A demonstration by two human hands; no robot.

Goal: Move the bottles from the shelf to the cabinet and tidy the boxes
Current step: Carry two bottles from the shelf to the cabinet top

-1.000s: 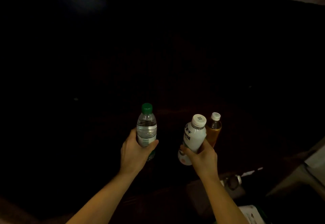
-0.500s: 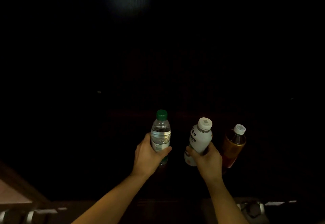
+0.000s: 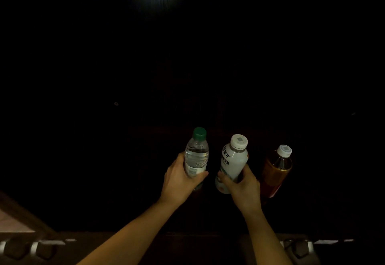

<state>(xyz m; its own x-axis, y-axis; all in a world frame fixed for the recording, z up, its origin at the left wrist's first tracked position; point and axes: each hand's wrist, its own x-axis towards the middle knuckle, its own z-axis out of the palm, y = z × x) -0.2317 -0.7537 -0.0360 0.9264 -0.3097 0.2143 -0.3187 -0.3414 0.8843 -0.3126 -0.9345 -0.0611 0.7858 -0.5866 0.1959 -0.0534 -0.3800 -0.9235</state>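
Darkness surrounds left hand (image 3: 180, 178) clasping ribbed clear bottle (image 3: 196, 156), right hand (image 3: 243, 187) clasping smooth white bottle (image 3: 232, 162).

Both bare forearms reach forward from the bottom edge, converging slightly toward the middle. The left hand (image 3: 180, 178) is wrapped around the lower body of a clear water bottle (image 3: 196, 154), thumb across its front, holding it upright. The right hand (image 3: 243, 185) grips a white drink bottle (image 3: 233, 160) low down, its fingers (image 3: 224, 179) curled round the left side, tilting it slightly.
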